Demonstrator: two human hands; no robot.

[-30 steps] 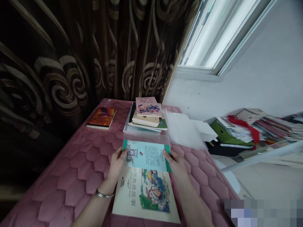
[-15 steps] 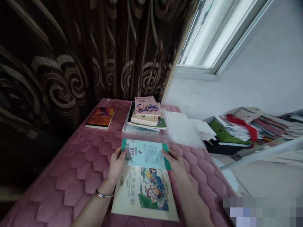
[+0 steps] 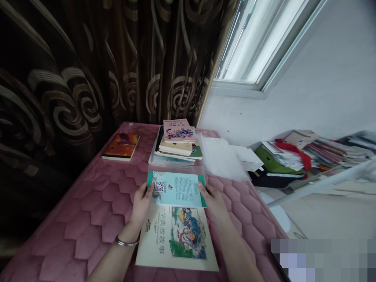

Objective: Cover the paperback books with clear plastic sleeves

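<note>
Book (image 3: pixel 178 190) between both hands (image 3: pixel 142 201)

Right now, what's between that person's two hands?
In the head view, a light-blue book with green edges spans the gap, the left hand holding one side and the right hand the other; a cream picture book shows nearer the wearer.

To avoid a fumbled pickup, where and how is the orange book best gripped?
Likely pinch the orange book by its right edge, coming from the right, thumb on top: it lies flat on the pink quilting, that thin, pale side showing, the curtain beyond its left.
</note>
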